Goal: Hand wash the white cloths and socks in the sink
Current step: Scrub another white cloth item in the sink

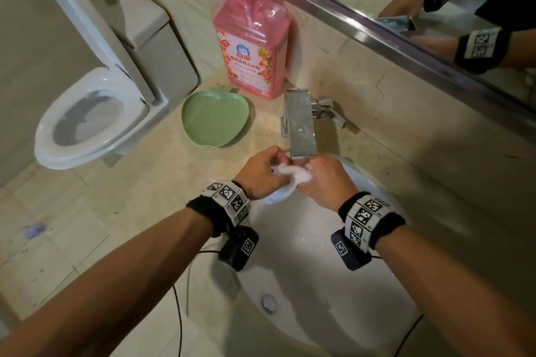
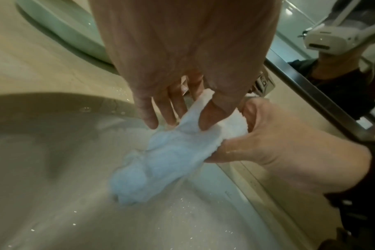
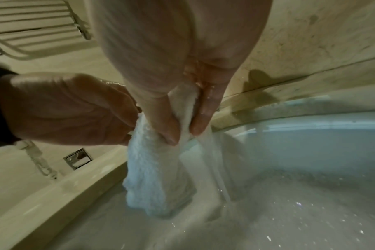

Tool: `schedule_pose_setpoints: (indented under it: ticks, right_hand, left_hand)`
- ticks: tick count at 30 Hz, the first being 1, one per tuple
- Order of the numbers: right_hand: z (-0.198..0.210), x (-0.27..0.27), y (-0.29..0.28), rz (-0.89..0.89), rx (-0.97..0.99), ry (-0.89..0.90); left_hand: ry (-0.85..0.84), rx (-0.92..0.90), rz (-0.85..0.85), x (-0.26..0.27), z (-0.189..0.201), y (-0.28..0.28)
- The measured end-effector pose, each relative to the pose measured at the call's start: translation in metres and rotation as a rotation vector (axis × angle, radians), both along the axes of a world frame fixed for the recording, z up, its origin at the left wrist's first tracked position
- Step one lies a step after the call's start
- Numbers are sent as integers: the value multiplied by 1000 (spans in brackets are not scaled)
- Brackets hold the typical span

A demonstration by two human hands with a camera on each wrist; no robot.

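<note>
A wet white cloth hangs over the white sink, just under the steel tap. My left hand pinches its upper left part and my right hand grips its upper right part. In the left wrist view the white cloth droops toward the basin between my left hand and my right hand. In the right wrist view water runs down beside the white cloth, which my right hand pinches between thumb and fingers while my left hand holds its edge.
A pink detergent bottle and a green apple-shaped dish stand on the marble counter left of the tap. A toilet with its lid up is at far left. A mirror runs along the wall behind. The drain plug is near me.
</note>
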State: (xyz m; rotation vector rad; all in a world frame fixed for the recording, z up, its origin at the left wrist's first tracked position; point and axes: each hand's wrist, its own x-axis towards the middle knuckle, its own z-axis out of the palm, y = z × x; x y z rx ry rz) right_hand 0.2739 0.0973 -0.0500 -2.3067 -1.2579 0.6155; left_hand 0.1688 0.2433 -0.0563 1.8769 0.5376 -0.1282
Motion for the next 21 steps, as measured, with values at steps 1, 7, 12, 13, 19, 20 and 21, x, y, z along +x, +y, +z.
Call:
schedule_pose_setpoints:
  ticks: [1, 7, 12, 13, 19, 20, 21]
  right_hand:
    - [3, 0, -2, 45, 6, -22]
    - [1, 15, -22, -173, -76, 168]
    - [-5, 27, -26, -245, -119, 217]
    - [-5, 30, -26, -275, -108, 261]
    - [-16, 17, -16, -368, 19, 379]
    - [-18, 11, -12, -378, 57, 436]
    - [-19, 6, -8, -371, 92, 501]
  left_hand:
    - [9, 14, -11, 1, 1, -1]
    - [2, 155, 20, 9, 2, 6]
    - [23, 159, 63, 8, 5, 11]
    - [26, 184, 74, 7, 5, 12]
    - [121, 138, 190, 5, 2, 6]
    - [132, 94, 202, 6, 2, 2]
    - [135, 38, 209, 7, 3, -2]
